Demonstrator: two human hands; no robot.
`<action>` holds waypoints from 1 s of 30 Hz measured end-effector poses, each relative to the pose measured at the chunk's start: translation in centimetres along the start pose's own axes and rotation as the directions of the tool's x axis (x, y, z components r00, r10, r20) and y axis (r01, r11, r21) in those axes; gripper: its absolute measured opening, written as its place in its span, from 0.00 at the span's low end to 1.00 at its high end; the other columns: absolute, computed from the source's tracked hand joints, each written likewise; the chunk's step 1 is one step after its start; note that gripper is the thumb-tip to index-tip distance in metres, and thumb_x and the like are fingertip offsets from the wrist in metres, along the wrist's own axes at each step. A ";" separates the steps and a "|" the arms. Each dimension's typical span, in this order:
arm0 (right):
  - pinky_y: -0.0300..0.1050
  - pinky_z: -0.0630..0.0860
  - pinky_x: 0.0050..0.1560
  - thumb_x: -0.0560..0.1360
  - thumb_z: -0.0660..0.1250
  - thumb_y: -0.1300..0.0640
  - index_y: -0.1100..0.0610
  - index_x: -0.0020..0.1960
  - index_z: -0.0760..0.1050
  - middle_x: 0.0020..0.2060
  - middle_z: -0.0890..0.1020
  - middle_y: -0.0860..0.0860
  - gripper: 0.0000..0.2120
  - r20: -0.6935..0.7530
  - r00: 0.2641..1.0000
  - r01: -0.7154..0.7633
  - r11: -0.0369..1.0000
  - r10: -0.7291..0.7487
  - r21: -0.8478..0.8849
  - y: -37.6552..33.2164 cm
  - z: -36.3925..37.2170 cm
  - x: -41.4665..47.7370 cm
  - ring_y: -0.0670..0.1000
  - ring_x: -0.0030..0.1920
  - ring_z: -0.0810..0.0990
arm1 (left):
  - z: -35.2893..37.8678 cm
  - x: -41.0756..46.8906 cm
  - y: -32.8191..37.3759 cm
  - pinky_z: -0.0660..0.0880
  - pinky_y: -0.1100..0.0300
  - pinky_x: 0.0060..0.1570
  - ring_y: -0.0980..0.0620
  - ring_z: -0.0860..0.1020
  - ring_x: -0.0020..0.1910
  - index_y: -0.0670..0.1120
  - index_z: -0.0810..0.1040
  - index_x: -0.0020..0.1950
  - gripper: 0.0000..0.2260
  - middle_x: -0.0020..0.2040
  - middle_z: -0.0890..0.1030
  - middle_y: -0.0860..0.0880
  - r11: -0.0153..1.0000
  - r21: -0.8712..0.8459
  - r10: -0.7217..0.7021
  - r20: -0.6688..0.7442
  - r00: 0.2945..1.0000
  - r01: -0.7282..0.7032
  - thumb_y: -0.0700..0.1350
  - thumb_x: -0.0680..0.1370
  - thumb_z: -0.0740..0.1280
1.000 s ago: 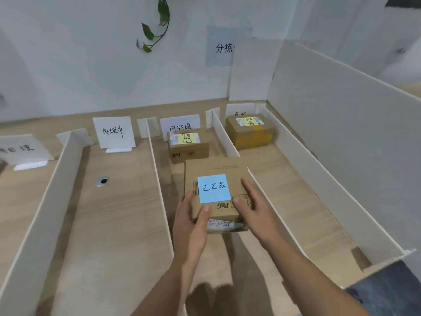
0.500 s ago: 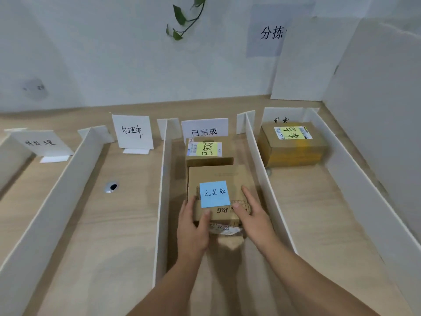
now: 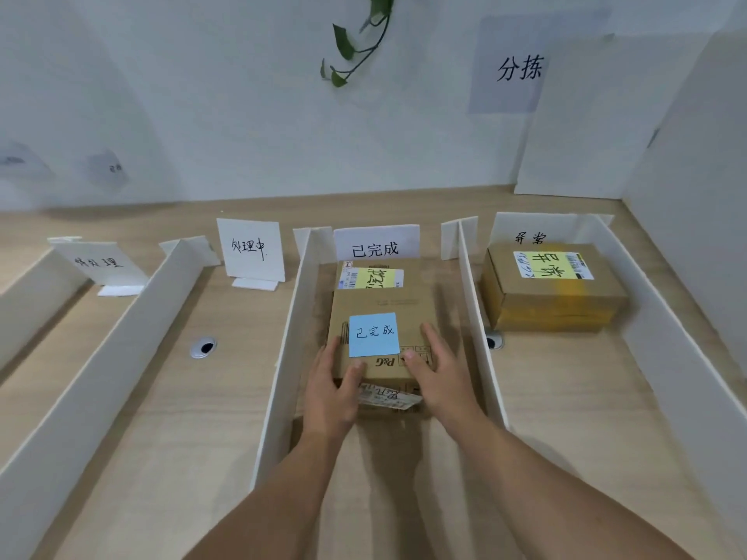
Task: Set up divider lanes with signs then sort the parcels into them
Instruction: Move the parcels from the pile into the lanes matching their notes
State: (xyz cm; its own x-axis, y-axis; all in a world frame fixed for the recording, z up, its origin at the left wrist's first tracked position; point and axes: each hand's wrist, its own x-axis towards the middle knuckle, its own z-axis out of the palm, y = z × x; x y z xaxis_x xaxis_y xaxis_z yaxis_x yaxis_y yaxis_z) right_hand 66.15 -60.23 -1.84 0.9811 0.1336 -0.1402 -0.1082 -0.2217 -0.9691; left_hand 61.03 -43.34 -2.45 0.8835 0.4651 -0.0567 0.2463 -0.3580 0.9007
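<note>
A cardboard parcel (image 3: 382, 303) with a blue note (image 3: 374, 334) lies in the middle lane, between two white dividers (image 3: 289, 341) (image 3: 477, 317). My left hand (image 3: 329, 394) holds its near left corner, thumb on top. At the near right corner my right hand (image 3: 444, 381) holds it, thumb and forefinger on the top face. Its far end meets a second parcel (image 3: 370, 278) with a yellow note, which stands below the lane's sign (image 3: 376, 244). A third parcel (image 3: 553, 295) with a yellow note lies in the right lane.
Two more signs (image 3: 250, 248) (image 3: 99, 262) stand at the heads of the left lanes. A cable hole (image 3: 203, 348) is in the table in the lane left of the parcel. Tall white boards (image 3: 687, 187) wall the right side. Another divider (image 3: 101, 369) runs at the left.
Both hands have carried the blue-note parcel forward and down into the middle lane, up to the parcel behind it. The view has closed in on the lanes.
</note>
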 end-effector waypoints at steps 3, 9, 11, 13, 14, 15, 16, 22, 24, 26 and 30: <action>0.45 0.66 0.74 0.80 0.67 0.49 0.44 0.79 0.61 0.76 0.67 0.44 0.30 -0.007 1.000 -0.009 1.000 0.009 -0.027 -0.1 0.0 0.2 0.45 0.74 0.67 | 0.1 0.2 0.2 0.67 0.47 0.73 0.54 0.68 0.73 0.54 0.66 0.78 0.34 0.74 0.71 0.53 1.000 -0.010 0.004 -0.005 1.000 -0.005 0.63 0.73 0.65; 0.48 0.67 0.73 0.80 0.67 0.48 0.43 0.79 0.61 0.76 0.67 0.45 0.30 -0.010 1.000 -0.027 0.997 0.026 -0.079 -0.8 -0.1 0.1 0.47 0.74 0.67 | -0.2 0.3 0.6 0.68 0.45 0.71 0.51 0.69 0.72 0.56 0.66 0.77 0.33 0.73 0.71 0.51 0.999 0.032 -0.003 0.026 1.000 0.002 0.64 0.74 0.65; 0.53 0.67 0.73 0.79 0.67 0.47 0.43 0.78 0.62 0.76 0.66 0.48 0.29 -0.036 0.999 -0.042 0.992 0.038 -0.122 -1.6 -0.2 -0.3 0.50 0.74 0.66 | -0.7 0.3 1.2 0.67 0.46 0.72 0.51 0.69 0.73 0.56 0.65 0.78 0.30 0.75 0.70 0.50 0.999 0.039 -0.005 0.030 1.000 0.004 0.59 0.77 0.67; 0.53 0.63 0.75 0.80 0.66 0.46 0.44 0.78 0.63 0.78 0.62 0.50 0.29 -0.077 0.997 -0.033 0.983 0.019 -0.183 -2.7 -0.2 -1.1 0.51 0.77 0.62 | -1.5 0.1 1.8 0.66 0.47 0.73 0.53 0.67 0.74 0.58 0.64 0.78 0.30 0.76 0.68 0.53 1.000 -0.009 0.010 0.024 1.000 -0.010 0.60 0.78 0.68; 0.52 0.60 0.76 0.80 0.65 0.46 0.44 0.78 0.63 0.79 0.60 0.50 0.28 -0.095 0.995 -0.012 0.974 -0.010 -0.226 -3.4 -0.3 -1.7 0.51 0.78 0.59 | -2.1 -0.2 2.2 0.66 0.47 0.73 0.54 0.67 0.75 0.60 0.65 0.78 0.31 0.76 0.68 0.55 0.999 -0.047 0.018 0.020 1.000 -0.017 0.63 0.76 0.68; 0.49 0.58 0.76 0.81 0.64 0.46 0.45 0.78 0.63 0.79 0.59 0.50 0.27 -0.109 0.993 0.015 0.962 -0.046 -0.271 -4.1 -0.2 -2.4 0.50 0.79 0.58 | -2.8 -0.5 2.6 0.66 0.49 0.73 0.56 0.67 0.74 0.61 0.65 0.77 0.31 0.76 0.69 0.56 0.996 -0.084 0.032 0.015 0.999 -0.031 0.64 0.76 0.68; 0.46 0.58 0.75 0.81 0.64 0.46 0.45 0.78 0.63 0.79 0.59 0.49 0.27 -0.120 0.989 0.045 0.952 -0.085 -0.304 -4.9 -0.1 -3.2 0.49 0.79 0.58 | -3.8 -1.3 3.3 0.66 0.53 0.73 0.57 0.68 0.73 0.59 0.66 0.77 0.30 0.75 0.69 0.57 0.993 -0.113 0.044 0.003 0.999 -0.043 0.62 0.77 0.68; 0.44 0.70 0.70 0.81 0.65 0.50 0.46 0.73 0.71 0.72 0.71 0.47 0.20 -0.067 0.977 0.189 0.965 -0.204 -0.183 -8.5 4.3 -10.4 0.45 0.70 0.70 | -12.1 -8.0 4.4 0.63 0.66 0.68 0.64 0.67 0.69 0.56 0.66 0.77 0.27 0.70 0.68 0.61 0.978 -0.106 0.167 -0.104 0.980 -0.178 0.52 0.79 0.70; 0.52 0.68 0.73 0.81 0.65 0.50 0.46 0.73 0.72 0.73 0.71 0.47 0.20 -0.045 0.973 0.214 0.957 -0.227 -0.197 -9.8 6.6 -13.7 0.48 0.73 0.68 | -16.0 -10.5 3.5 0.64 0.59 0.71 0.63 0.66 0.71 0.58 0.66 0.77 0.28 0.70 0.68 0.64 0.973 -0.121 0.182 -0.134 0.974 -0.199 0.54 0.79 0.70; 0.48 0.64 0.74 0.81 0.66 0.51 0.49 0.73 0.72 0.73 0.71 0.47 0.21 -0.025 0.961 0.265 0.946 -0.274 -0.189 -11.4 9.1 -17.0 0.47 0.74 0.67 | -20.2 -13.1 2.5 0.64 0.58 0.72 0.64 0.66 0.71 0.58 0.66 0.77 0.27 0.70 0.68 0.64 0.970 -0.112 0.195 -0.168 0.966 -0.215 0.54 0.79 0.70; 0.41 0.62 0.73 0.81 0.66 0.53 0.50 0.73 0.72 0.71 0.74 0.47 0.21 0.056 0.923 0.384 0.906 -0.380 -0.179 -14.4 14.9 -23.8 0.45 0.72 0.68 | -28.6 -18.6 0.0 0.65 0.58 0.71 0.64 0.66 0.69 0.62 0.67 0.74 0.26 0.69 0.69 0.65 0.967 -0.116 0.190 -0.257 0.948 -0.225 0.56 0.78 0.70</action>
State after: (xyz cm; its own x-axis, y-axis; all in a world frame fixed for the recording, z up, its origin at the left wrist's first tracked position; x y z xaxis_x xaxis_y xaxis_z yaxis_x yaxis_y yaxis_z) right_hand 42.02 -45.85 12.39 0.9379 0.2618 0.2278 0.3074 -0.3221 -0.8954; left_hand 33.14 -28.83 10.91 0.7813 0.5811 0.2280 -0.0071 -0.3570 0.9341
